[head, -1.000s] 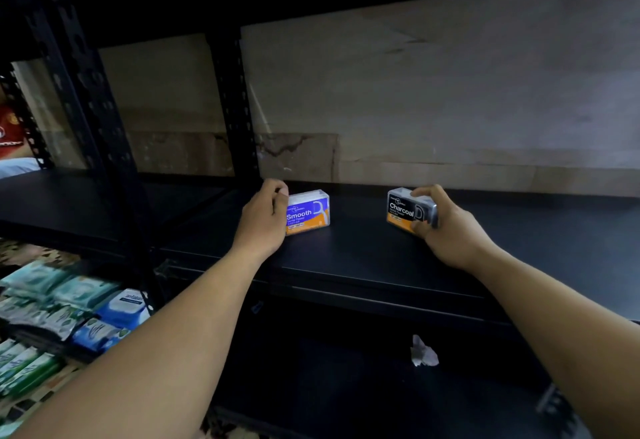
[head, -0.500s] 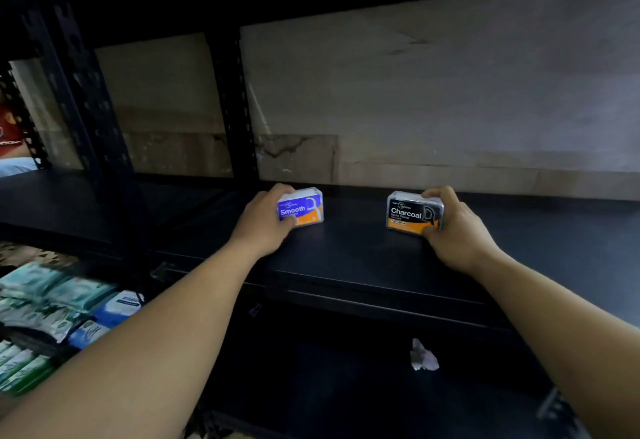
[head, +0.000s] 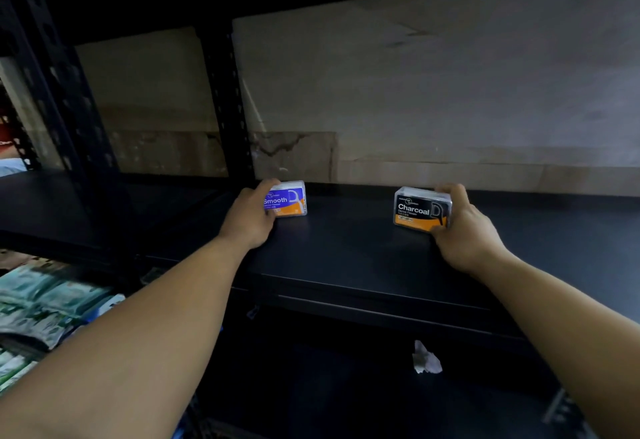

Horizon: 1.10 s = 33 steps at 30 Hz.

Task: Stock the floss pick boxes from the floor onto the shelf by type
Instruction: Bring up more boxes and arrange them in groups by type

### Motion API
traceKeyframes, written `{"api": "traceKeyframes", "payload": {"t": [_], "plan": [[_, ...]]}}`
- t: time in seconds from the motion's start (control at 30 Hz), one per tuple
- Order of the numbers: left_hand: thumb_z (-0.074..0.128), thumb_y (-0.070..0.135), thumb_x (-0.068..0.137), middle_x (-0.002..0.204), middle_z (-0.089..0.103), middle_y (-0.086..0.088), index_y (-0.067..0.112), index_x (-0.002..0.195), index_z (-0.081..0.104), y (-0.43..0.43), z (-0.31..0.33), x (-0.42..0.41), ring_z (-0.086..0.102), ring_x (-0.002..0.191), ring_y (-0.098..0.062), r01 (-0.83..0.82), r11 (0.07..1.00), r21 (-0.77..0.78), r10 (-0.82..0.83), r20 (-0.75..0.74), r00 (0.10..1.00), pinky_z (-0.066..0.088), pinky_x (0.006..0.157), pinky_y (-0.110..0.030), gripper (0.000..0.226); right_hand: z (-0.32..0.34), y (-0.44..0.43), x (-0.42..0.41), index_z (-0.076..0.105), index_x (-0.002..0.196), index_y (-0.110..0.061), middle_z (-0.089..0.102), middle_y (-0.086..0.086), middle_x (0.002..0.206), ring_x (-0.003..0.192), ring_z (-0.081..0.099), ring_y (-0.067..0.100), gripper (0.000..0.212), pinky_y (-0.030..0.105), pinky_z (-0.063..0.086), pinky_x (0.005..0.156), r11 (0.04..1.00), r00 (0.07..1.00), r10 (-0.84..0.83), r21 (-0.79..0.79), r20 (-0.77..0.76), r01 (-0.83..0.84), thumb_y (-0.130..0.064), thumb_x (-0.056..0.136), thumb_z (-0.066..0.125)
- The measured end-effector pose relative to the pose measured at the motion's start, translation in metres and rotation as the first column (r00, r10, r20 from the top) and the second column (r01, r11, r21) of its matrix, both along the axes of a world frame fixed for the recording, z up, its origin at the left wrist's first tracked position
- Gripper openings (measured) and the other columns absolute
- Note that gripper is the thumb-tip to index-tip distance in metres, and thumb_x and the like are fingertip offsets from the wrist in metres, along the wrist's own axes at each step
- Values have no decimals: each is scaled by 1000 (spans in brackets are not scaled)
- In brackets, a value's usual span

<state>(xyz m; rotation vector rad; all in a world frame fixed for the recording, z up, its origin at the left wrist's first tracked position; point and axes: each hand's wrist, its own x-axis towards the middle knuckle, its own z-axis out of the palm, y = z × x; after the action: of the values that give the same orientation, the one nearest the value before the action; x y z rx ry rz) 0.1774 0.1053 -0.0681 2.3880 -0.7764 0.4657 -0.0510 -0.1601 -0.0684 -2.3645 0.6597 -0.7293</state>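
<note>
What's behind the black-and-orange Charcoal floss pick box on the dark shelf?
Only a strip of black metal shelf and the beige back wall. The right hand grips the Charcoal box, hiding its right end.

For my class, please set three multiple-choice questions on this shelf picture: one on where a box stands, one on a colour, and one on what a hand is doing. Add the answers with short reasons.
1. Where is the Charcoal box relative to the Smooth box?
A. to its right
B. on top of it
C. to its left

2. What colour is the upper part of the Smooth box's label?
A. green
B. purple-blue
C. red

3. What is the right hand doing?
A. hanging idle
B. holding the Charcoal box
C. pointing at the wall

Answers:
1 A: both stand apart on the black shelf, with Charcoal further right.
2 B: purple-blue shows above an orange band.
3 B: its fingers curl round the box's right end.
</note>
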Motion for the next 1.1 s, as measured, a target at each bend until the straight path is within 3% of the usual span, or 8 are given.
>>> {"api": "traceKeyframes", "payload": {"t": [0.2, 0.33, 0.43, 0.57, 0.73, 0.9, 1.0, 1.1], "plan": [[62, 14, 93, 134, 44, -16, 32, 156, 20, 0, 4, -12, 55, 115, -33, -71, 996, -53, 69, -49, 996, 43, 94, -35, 78, 1, 5, -1, 18, 150, -29, 45, 22, 125, 88, 41, 27, 71, 33, 33, 79, 999, 999, -38, 14, 4, 38, -9, 92, 54], [67, 18, 87, 137, 41, -16, 27, 156, 17, 2, 3, -26, 50, 119, -36, -95, 994, -56, 94, -31, 995, 45, 98, -42, 85, 4, 10, -6, 15, 151, -30, 39, 21, 133, 86, 42, 26, 76, 33, 36, 81, 999, 1000, -30, 33, 9, 30, -12, 92, 58], [69, 25, 85, 137, 40, -14, 27, 154, 21, 7, 3, -42, 45, 123, -36, -99, 994, -51, 99, -13, 995, 43, 97, -42, 83, 6, 13, -8, 17, 151, -29, 38, 21, 135, 87, 42, 26, 75, 32, 35, 82, 999, 999, -44, 31, 12, 43, -12, 91, 59], [67, 34, 87, 130, 45, -6, 29, 144, 35, 19, -7, -76, 47, 120, -28, -67, 988, -142, 69, 8, 998, 44, 90, -36, 65, 10, 18, -13, 22, 149, -23, 35, 23, 139, 90, 43, 29, 71, 31, 34, 84, 998, 998, -52, 30, 39, 51, -12, 90, 60], [66, 34, 90, 126, 52, 2, 25, 135, 51, 38, -32, -126, 51, 119, -17, 45, 959, -281, -37, 33, 999, 44, 98, -31, 49, 15, 27, -30, 36, 139, -18, 36, 19, 139, 117, 48, 42, 55, 38, 40, 94, 993, 990, -114, 27, 86, 112, -17, 90, 61], [69, 24, 89, 129, 51, 2, 21, 135, 52, 51, -55, -172, 47, 124, -13, 95, 909, -405, -64, 90, 994, 35, 105, -20, 49, 9, 63, -65, 48, 131, -25, 47, 11, 131, 113, 53, 34, 48, 35, 39, 93, 996, 995, 6, -85, 100, 2, -29, 87, 66], [68, 26, 89, 135, 45, 4, 23, 138, 48, 57, -68, -196, 37, 131, -11, 107, 932, -346, -90, 64, 994, 25, 104, -13, 54, -12, 98, -100, 54, 126, -28, 55, 1, 121, 108, 58, 21, 42, 35, 46, 93, 981, 975, 131, -167, 177, -102, -33, 88, 69], [67, 31, 89, 127, 48, 6, 24, 131, 52, 59, -73, -214, 39, 126, -11, 114, 953, -280, -110, 28, 993, 29, 98, -18, 45, -47, 127, -137, 63, 119, -19, 60, -7, 119, 111, 57, 5, 30, 17, 42, 96, 943, 921, 301, -223, 249, -248, -21, 90, 70]]}}
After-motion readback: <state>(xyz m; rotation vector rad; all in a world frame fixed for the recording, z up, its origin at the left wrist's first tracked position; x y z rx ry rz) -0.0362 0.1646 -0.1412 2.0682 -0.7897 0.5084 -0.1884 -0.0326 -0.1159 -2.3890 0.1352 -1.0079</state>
